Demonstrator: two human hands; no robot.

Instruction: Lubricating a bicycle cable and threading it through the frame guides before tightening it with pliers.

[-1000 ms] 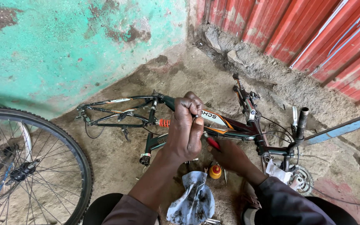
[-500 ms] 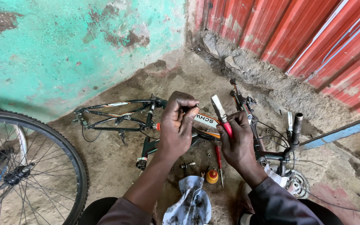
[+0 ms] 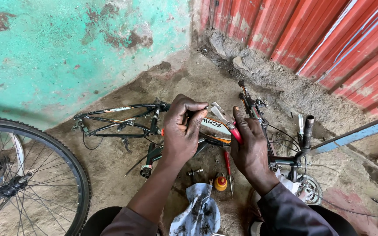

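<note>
One bicycle frame (image 3: 119,120) lies flat on the dirt floor (image 3: 110,166), and everything else is placed from it. Above its middle tube the left hand (image 3: 182,131) is curled closed, thumb and fingers pressed together on something small that cannot be made out. Just beside it, over the frame's head end, the right hand (image 3: 250,148) is wrapped around one pair of red-handled pliers (image 3: 226,122), whose grey metal nose points up toward the left hand's fingertips and nearly touches them.

Below the frame, between the two forearms, lie one red-handled screwdriver (image 3: 227,166), one small orange cap-like piece (image 3: 220,182) and one small metal bolt (image 3: 194,171). Nearer the person than these sits one crumpled pale blue bag (image 3: 197,214) with dark small parts inside.

To the right of the frame's head end, one set of black handlebars (image 3: 305,140) stands up with cables looping off it, and one toothed sprocket cluster (image 3: 307,192) lies at its foot next to a scrap of white cloth (image 3: 287,181).

Well to the left of the frame, one spoked wheel (image 3: 27,179) with a black tyre is cut off by the picture's edge. Behind the frame rises a flaking turquoise wall (image 3: 66,48); to the right behind it runs a red corrugated metal sheet (image 3: 320,39), and one blue bar (image 3: 355,133) slants across the right side.
</note>
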